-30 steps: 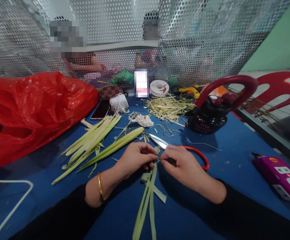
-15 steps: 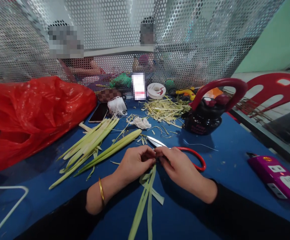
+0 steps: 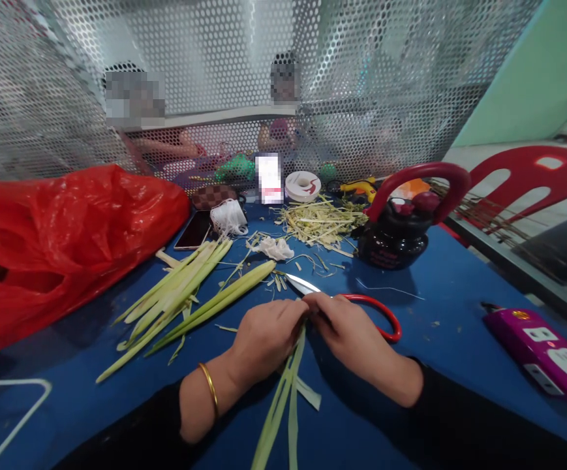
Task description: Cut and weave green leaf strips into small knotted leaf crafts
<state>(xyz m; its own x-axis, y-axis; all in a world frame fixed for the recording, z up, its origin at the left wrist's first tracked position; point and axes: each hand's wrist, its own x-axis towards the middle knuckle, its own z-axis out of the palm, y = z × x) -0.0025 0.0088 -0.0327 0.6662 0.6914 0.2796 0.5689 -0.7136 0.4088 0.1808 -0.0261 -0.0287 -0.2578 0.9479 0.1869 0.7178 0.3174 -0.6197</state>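
Observation:
Long pale-green leaf strips [image 3: 278,405] hang toward me from between my two hands. My left hand [image 3: 271,333], with a gold bangle at its wrist, is closed on their upper ends. Against it, my right hand [image 3: 344,329] pinches at the same spot, and the fingertips of both hands meet. What exactly lies between the fingertips is hidden. Red-handled scissors [image 3: 393,320] lie on the blue table just beyond my right hand, blades toward the left. To the left of my hands rest a long green leaf bundle [image 3: 229,290] and a pile of split leaves [image 3: 180,281].
A red plastic bag [image 3: 68,235] covers the left side. Behind are a phone [image 3: 195,230], white string [image 3: 229,217], a ribbon spool [image 3: 303,186] and leaf scraps [image 3: 317,222]. A black jug [image 3: 393,241] and purple power strip [image 3: 542,352] stand right. Other people sit behind the perforated screen.
My left hand has rolled over so its back faces up more, its fingers closing in against my right fingertips. The view has tilted slightly upward. The strips hang as before.

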